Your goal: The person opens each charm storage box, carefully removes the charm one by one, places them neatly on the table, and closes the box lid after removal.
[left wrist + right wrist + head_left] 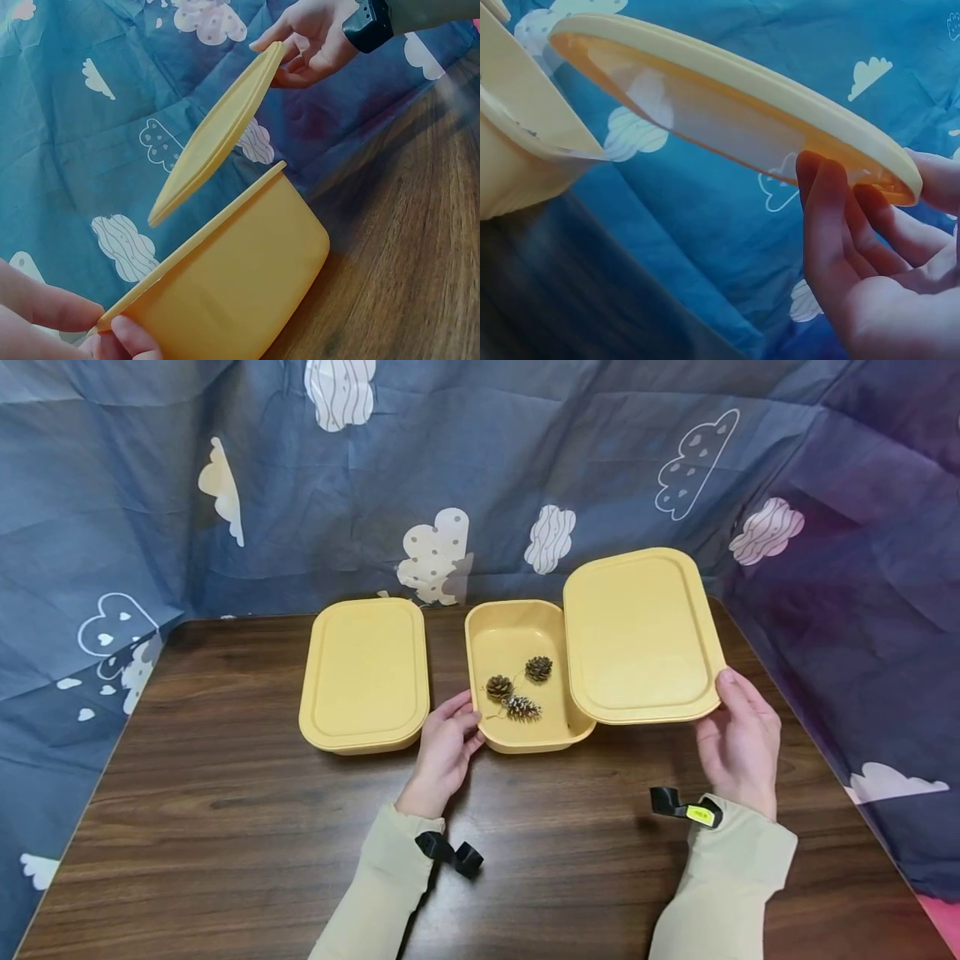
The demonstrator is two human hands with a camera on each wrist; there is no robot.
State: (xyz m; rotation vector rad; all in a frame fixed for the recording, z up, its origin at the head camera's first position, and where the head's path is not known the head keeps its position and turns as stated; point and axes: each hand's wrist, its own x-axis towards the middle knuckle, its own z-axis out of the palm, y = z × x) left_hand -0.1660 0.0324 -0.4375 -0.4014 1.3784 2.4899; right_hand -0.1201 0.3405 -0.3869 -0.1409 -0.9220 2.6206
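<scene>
A yellow plastic box (555, 727) stands uncovered on the table, with three pine cones (522, 708) inside it. My left hand (444, 747) pinches the box's left rim between thumb and fingers, as the left wrist view also shows. Up and to the right, my right hand (738, 735) holds a yellow lid (641, 635) by its lower right edge, thumb on top and fingers underneath. The lid (217, 135) is tilted and raised above the box, apart from its rim in the left wrist view. In the right wrist view the fingers (829, 210) touch the lid's underside.
Left of my left hand sits a second yellow box with its lid on (365, 672). Both boxes stand on a dark wooden table (247, 827). A blue cloth with cloud prints (495, 460) hangs behind the table and along its sides.
</scene>
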